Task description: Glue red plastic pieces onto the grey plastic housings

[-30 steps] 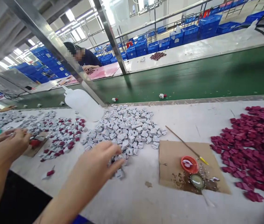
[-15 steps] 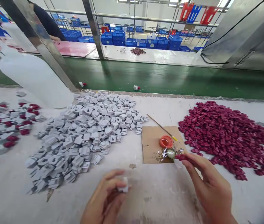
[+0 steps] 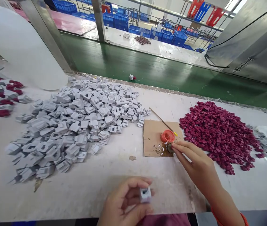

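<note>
Grey block (image 3: 145, 195): hard plastic look, matt, smooth faces, same for the grey pile (image 3: 88, 121). Maroon pile (image 3: 218, 135): matt too, plastic or rubber, can't tell. Cup (image 3: 167, 136): glossy red plastic. Cap (image 3: 170, 148): dark, metal-looking. Cardboard (image 3: 154, 131): plain matt brown paper board, shiny wet stain by the cap. Stick (image 3: 160, 119): looks like wood. Bottle (image 3: 25, 47): smooth, cloudy white plastic. Surface (image 3: 119, 163): pale, smooth, faint sheen, scuffed. Belt (image 3: 171, 73): green, smooth, satin. Post (image 3: 51, 37) and cabinet (image 3: 251, 44): bare shiny metal.

Right hand (image 3: 200, 164) hides whatever its fingertips pinch; white plastic bottle (image 3: 25, 50) at 10 o'clock cropped by left edge.
</note>
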The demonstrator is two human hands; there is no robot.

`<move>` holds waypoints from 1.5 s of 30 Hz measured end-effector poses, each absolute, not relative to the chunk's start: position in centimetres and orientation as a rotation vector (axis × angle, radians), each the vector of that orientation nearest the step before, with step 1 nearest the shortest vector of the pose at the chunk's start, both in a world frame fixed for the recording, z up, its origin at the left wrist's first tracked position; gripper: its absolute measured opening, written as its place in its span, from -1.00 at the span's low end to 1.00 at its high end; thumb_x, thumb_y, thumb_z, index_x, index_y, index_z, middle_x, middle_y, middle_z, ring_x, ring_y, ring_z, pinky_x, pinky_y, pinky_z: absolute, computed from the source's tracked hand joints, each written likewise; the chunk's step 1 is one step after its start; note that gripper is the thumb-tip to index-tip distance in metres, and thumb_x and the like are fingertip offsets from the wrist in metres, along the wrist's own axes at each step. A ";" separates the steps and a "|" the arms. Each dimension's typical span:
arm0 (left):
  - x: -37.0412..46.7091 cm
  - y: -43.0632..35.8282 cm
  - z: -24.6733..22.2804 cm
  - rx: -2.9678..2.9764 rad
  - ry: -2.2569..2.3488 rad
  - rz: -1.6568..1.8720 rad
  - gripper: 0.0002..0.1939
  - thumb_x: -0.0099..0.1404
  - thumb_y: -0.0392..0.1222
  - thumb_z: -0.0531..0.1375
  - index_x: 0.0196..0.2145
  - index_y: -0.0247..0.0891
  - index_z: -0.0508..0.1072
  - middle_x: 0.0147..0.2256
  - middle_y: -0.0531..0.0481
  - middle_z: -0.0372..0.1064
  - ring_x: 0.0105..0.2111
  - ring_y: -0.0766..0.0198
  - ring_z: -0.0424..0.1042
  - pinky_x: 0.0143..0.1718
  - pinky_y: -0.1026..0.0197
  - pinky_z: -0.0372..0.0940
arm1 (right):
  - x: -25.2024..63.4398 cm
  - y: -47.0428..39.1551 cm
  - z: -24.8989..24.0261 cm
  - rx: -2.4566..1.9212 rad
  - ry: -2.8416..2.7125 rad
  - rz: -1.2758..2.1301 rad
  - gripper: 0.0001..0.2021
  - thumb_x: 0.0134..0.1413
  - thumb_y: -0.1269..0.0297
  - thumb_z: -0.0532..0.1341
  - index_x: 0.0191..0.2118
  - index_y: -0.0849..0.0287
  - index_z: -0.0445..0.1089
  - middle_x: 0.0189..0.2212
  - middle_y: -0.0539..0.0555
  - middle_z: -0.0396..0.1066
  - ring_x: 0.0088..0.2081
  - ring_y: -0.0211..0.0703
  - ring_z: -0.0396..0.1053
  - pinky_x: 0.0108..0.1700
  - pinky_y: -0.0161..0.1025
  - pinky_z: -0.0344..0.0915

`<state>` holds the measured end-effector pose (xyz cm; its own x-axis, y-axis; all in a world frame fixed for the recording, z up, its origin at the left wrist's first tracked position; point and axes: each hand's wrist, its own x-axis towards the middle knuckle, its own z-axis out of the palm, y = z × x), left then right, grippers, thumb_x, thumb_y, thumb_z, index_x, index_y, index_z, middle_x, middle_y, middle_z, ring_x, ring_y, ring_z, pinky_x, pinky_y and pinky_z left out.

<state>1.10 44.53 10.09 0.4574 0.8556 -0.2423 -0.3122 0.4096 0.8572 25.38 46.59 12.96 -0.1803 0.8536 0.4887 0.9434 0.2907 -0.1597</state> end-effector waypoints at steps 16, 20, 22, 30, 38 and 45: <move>2.0 44.6 8.9 2.018 1.099 0.968 -0.81 0.30 -0.28 0.19 -0.12 -0.19 0.37 -0.27 -0.01 0.49 -0.26 0.29 0.52 -0.20 0.33 0.44 | 19.1 40.4 11.9 -1.527 -1.459 0.427 -0.78 0.11 0.50 0.20 -0.14 0.11 0.42 -0.32 0.06 0.44 -0.33 -0.21 0.45 -0.37 -0.33 0.45; 2.3 44.2 8.5 2.021 1.103 1.014 -0.90 0.30 -0.35 0.17 -0.23 -0.22 0.38 -0.32 -0.01 0.44 -0.28 0.31 0.49 -0.22 0.32 0.41 | 17.8 39.8 11.0 -1.497 -1.496 0.402 -0.77 0.03 0.57 0.24 -0.19 0.15 0.43 -0.35 0.06 0.44 -0.32 -0.22 0.45 -0.35 -0.35 0.44; 2.2 44.2 8.5 2.010 1.110 1.018 -0.91 0.28 -0.36 0.18 -0.26 -0.23 0.37 -0.35 0.00 0.42 -0.31 0.30 0.48 -0.25 0.32 0.41 | 17.7 39.8 10.6 -1.502 -1.490 0.411 -0.78 0.04 0.55 0.25 -0.20 0.15 0.43 -0.36 0.06 0.45 -0.34 -0.23 0.45 -0.37 -0.36 0.44; 2.4 44.3 8.6 1.997 1.122 1.042 -0.92 0.28 -0.36 0.18 -0.28 -0.24 0.37 -0.38 -0.01 0.42 -0.34 0.27 0.47 -0.27 0.28 0.42 | 17.7 40.4 10.7 -1.486 -1.571 0.428 -0.80 0.03 0.54 0.27 -0.22 0.15 0.44 -0.41 0.03 0.46 -0.39 -0.25 0.46 -0.40 -0.39 0.46; 2.7 44.4 8.9 2.015 1.106 1.095 -0.92 0.28 -0.39 0.17 -0.31 -0.24 0.37 -0.41 0.01 0.43 -0.37 0.30 0.46 -0.28 0.30 0.41 | 17.0 40.9 11.5 -1.407 -1.725 0.482 -0.74 0.07 0.59 0.23 -0.12 0.19 0.41 -0.36 0.04 0.46 -0.34 -0.24 0.45 -0.35 -0.38 0.49; 0.8 46.3 9.5 2.201 0.973 0.872 -0.84 0.35 -0.15 0.13 -0.12 -0.16 0.36 -0.30 0.04 0.48 -0.33 0.36 0.52 -0.26 0.46 0.39 | 20.9 40.4 11.5 -1.629 -1.756 0.261 -0.70 0.24 0.22 0.16 0.06 0.15 0.31 -0.21 0.09 0.42 -0.21 -0.23 0.42 -0.19 -0.37 0.43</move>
<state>0.75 46.33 9.46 0.5220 0.7870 0.3287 0.4125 -0.5703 0.7104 20.90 40.41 11.50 0.0536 0.9316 0.3594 0.7866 0.1823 -0.5899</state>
